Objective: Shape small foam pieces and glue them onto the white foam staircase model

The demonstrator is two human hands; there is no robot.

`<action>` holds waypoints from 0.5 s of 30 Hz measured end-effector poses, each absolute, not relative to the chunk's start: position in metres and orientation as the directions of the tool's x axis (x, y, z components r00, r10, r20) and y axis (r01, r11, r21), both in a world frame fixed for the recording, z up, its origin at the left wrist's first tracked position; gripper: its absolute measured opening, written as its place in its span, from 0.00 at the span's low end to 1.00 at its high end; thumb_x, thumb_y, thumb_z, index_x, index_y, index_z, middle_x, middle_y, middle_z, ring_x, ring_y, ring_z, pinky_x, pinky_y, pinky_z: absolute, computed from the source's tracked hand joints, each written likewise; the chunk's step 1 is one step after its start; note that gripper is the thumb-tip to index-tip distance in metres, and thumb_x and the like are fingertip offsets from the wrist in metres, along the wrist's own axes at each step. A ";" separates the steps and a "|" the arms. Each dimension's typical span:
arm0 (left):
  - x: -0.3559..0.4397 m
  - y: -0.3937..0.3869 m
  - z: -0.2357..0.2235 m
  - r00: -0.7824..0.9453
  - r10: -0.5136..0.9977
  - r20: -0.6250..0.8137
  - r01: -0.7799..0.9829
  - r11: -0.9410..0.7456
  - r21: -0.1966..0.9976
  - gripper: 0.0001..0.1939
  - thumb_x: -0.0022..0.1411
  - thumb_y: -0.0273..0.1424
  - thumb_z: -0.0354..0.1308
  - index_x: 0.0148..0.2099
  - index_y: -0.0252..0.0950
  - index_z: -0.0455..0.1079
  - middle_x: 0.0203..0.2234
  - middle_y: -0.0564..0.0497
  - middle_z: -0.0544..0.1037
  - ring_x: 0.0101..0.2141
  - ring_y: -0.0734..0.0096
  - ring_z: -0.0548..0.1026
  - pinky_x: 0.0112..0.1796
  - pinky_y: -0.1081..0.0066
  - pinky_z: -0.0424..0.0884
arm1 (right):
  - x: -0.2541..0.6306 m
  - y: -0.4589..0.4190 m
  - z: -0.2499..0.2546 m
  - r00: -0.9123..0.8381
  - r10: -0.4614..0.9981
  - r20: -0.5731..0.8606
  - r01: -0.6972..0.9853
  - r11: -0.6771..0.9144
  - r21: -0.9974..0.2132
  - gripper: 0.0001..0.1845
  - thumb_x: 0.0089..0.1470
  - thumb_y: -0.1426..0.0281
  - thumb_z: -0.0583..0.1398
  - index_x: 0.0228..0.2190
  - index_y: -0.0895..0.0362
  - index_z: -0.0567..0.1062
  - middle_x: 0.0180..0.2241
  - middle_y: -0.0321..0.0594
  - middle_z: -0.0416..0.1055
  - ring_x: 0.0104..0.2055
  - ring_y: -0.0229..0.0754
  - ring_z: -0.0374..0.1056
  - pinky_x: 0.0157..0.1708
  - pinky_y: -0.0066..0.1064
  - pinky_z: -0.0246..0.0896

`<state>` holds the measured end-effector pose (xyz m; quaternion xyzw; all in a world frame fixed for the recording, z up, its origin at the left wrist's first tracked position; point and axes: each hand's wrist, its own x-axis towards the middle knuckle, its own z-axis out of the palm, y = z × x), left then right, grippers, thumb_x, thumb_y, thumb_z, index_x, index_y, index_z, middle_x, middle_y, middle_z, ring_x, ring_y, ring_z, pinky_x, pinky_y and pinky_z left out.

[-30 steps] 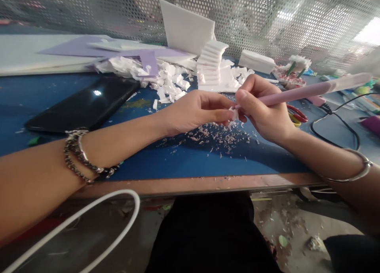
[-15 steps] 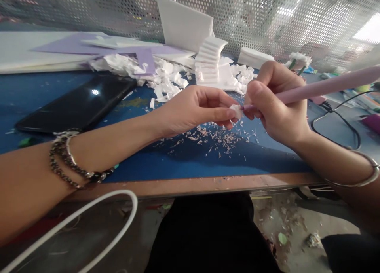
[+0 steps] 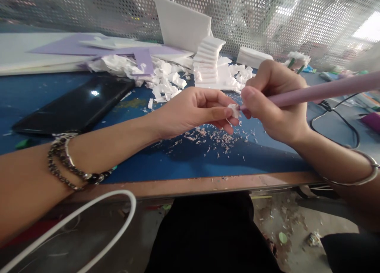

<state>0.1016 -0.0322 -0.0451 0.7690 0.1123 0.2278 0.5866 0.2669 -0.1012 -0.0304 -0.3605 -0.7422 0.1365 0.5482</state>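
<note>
Between thumb and fingertips, my left hand pinches a small white foam piece. My right hand grips a pink pen-shaped tool like a pencil. The tool's narrow tip meets the right side of the foam piece; a cord hangs behind the right wrist. Fine shavings lie scattered on the blue table mat under both hands. Behind them stands a stack of white foam slices, with curled white foam scraps to its left.
A black phone lies at the left. Purple sheets rest on white foam boards at the back. An upright white foam sheet leans near the perforated metal screen. A white cable loops below the table's edge. A black cord curls at the right.
The tool has tilted slightly and its tip has shifted a little on the foam piece. Both hands stay almost in place; the whole view has drifted slightly.
</note>
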 end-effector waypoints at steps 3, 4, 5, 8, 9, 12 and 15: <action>0.101 -0.033 -0.045 0.874 0.434 0.218 -0.076 -0.322 0.944 0.06 0.59 0.31 0.52 0.35 0.33 0.66 0.32 0.52 0.75 0.30 0.78 0.75 0.31 0.77 0.71 | 0.267 -0.100 -0.030 -0.105 0.671 0.734 0.401 0.704 -0.586 0.17 0.48 0.64 0.61 0.17 0.56 0.60 0.16 0.33 0.61 0.17 0.30 0.55 0.17 0.29 0.48; 0.101 -0.033 -0.045 0.875 0.434 0.217 -0.071 -0.328 0.942 0.07 0.59 0.31 0.52 0.35 0.33 0.66 0.32 0.53 0.75 0.30 0.78 0.75 0.31 0.77 0.71 | 0.267 -0.100 -0.030 -0.103 0.667 0.738 0.401 0.707 -0.583 0.17 0.49 0.64 0.60 0.18 0.56 0.59 0.16 0.32 0.60 0.17 0.30 0.55 0.17 0.28 0.48; 0.102 -0.033 -0.045 0.874 0.435 0.214 -0.068 -0.327 0.942 0.06 0.58 0.31 0.52 0.35 0.33 0.66 0.32 0.53 0.75 0.30 0.78 0.75 0.31 0.77 0.71 | 0.266 -0.101 -0.030 -0.116 0.666 0.737 0.393 0.712 -0.582 0.17 0.50 0.64 0.59 0.18 0.56 0.59 0.17 0.32 0.61 0.17 0.30 0.56 0.17 0.27 0.49; 0.102 -0.031 -0.046 0.867 0.455 0.205 -0.058 -0.316 0.947 0.06 0.58 0.31 0.52 0.35 0.34 0.66 0.32 0.54 0.76 0.30 0.78 0.75 0.30 0.78 0.71 | 0.264 -0.101 -0.031 -0.182 0.677 0.713 0.390 0.715 -0.580 0.16 0.51 0.63 0.58 0.19 0.55 0.59 0.17 0.30 0.60 0.18 0.29 0.56 0.18 0.25 0.50; 0.103 -0.031 -0.046 0.862 0.465 0.201 -0.044 -0.328 0.944 0.07 0.58 0.32 0.52 0.35 0.34 0.66 0.33 0.53 0.76 0.30 0.78 0.75 0.31 0.78 0.71 | 0.264 -0.101 -0.031 -0.176 0.686 0.706 0.409 0.703 -0.582 0.17 0.51 0.62 0.57 0.18 0.55 0.59 0.17 0.29 0.60 0.18 0.29 0.56 0.18 0.25 0.50; 0.103 -0.030 -0.048 0.847 0.500 0.177 0.054 -0.414 0.909 0.10 0.59 0.35 0.50 0.39 0.35 0.67 0.32 0.52 0.76 0.31 0.76 0.75 0.31 0.76 0.71 | 0.266 -0.100 -0.031 -0.120 0.686 0.718 0.443 0.684 -0.579 0.18 0.49 0.62 0.59 0.17 0.55 0.57 0.16 0.30 0.59 0.18 0.29 0.54 0.19 0.26 0.50; 0.103 -0.030 -0.048 0.846 0.502 0.180 0.098 -0.479 0.872 0.13 0.60 0.38 0.49 0.43 0.37 0.67 0.30 0.51 0.76 0.31 0.73 0.76 0.32 0.73 0.72 | 0.266 -0.100 -0.031 -0.144 0.682 0.717 0.381 0.707 -0.596 0.16 0.50 0.62 0.58 0.19 0.55 0.58 0.17 0.30 0.60 0.18 0.30 0.55 0.18 0.26 0.50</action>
